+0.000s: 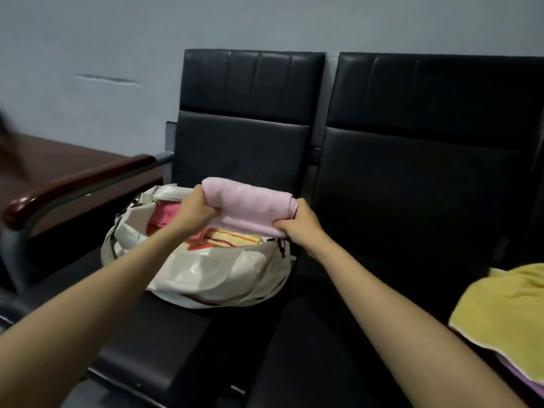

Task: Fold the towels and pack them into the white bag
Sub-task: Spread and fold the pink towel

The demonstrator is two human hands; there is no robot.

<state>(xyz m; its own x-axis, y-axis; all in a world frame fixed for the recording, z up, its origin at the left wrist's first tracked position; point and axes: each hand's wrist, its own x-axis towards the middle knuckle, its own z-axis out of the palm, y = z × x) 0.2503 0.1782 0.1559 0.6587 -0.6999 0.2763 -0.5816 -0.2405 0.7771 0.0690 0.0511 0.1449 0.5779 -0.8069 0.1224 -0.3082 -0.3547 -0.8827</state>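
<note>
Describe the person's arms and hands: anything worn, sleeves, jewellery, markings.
The left hand and right hand are bare: no gloves, and no rings, watch or bracelet show. Both forearms are uncovered to the frame's edge, with no sleeve or marking in view.

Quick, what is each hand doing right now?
Left hand: closed, gripping the left end of the folded pink towel above the white bag.
Right hand: closed, gripping the towel's right end.
</note>
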